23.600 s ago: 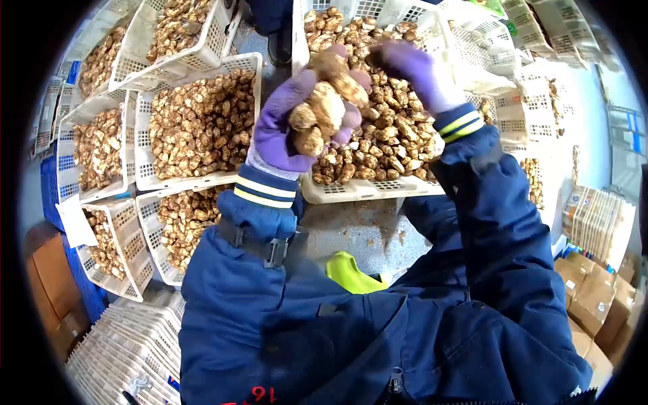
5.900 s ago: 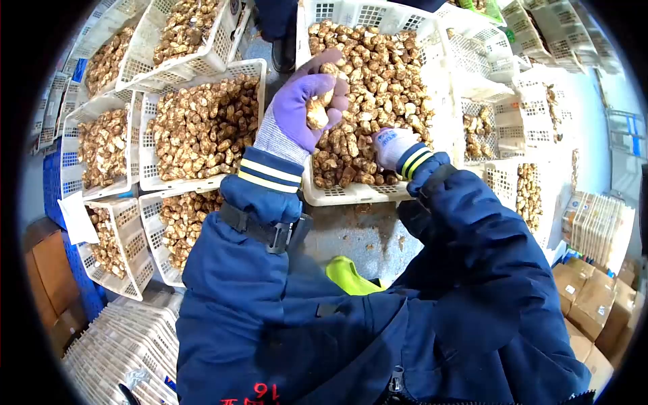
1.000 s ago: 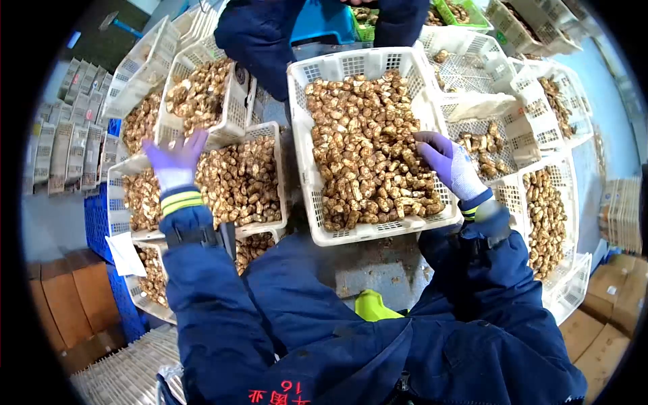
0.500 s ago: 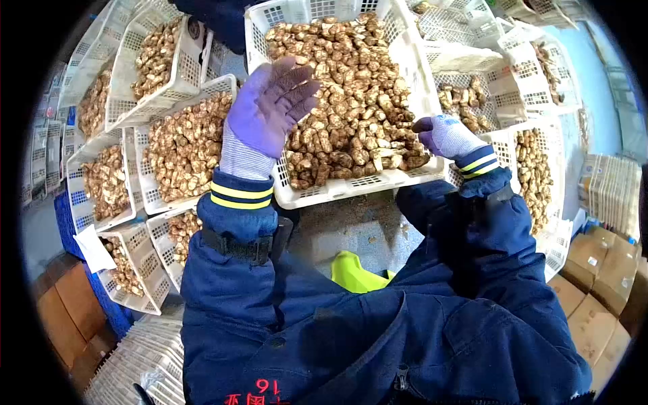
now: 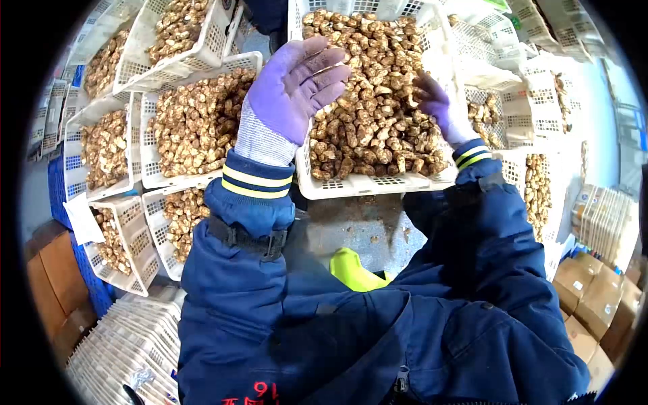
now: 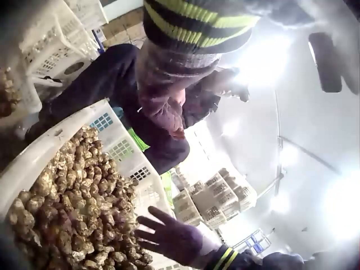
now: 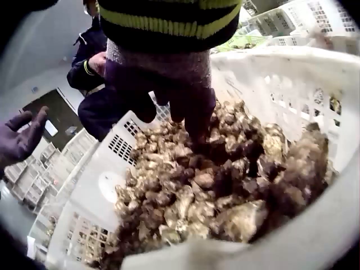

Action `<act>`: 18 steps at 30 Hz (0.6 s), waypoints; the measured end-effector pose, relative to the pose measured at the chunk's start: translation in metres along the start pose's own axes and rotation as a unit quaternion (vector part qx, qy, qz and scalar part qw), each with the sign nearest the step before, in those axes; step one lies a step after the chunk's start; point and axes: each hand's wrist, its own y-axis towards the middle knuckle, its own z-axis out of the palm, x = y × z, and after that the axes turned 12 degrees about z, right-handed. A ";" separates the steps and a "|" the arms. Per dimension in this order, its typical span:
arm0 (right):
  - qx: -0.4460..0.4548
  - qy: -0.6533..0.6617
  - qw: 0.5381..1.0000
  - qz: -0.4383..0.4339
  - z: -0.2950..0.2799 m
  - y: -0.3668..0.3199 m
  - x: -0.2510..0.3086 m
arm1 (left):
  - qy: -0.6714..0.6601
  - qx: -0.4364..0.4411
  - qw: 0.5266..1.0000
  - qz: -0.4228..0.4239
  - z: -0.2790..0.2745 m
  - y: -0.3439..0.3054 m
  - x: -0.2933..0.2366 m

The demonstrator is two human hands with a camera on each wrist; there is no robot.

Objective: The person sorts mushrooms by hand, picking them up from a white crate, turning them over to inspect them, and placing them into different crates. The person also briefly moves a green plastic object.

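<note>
A white crate point(image 5: 312, 182) full of brown, knobbly pieces point(image 5: 371, 128) stands in front of the person in the head view. Over its left side, the purple-gloved left hand point(image 5: 287, 94) is raised palm up, with relaxed fingers and nothing in it. At the right side of the heap, the right hand point(image 5: 442, 108) has its fingers spread just over the pieces. In the right wrist view the gloved right hand point(image 7: 163, 90) points down at the heap point(image 7: 191, 185), fingertips partly hidden. The left wrist view shows the spread right hand point(image 6: 174, 239) beside the heap point(image 6: 79, 214).
More crates of similar pieces point(image 5: 196, 128) stand at the left, and others point(image 5: 536, 189) at the right. Cardboard boxes point(image 5: 594, 290) and stacked crates point(image 5: 128, 337) lie farther out. Another person's dark-clothed legs point(image 6: 112, 84) are beyond the main crate.
The left hand has come from the left crates to the main crate and turned palm up. The right hand's fingers have spread over the heap. The head view has shifted.
</note>
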 end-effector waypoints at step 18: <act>0.085 -0.633 0.761 0.112 0.062 0.042 0.019 | -0.022 0.023 0.999 -0.001 -0.007 0.000 0.010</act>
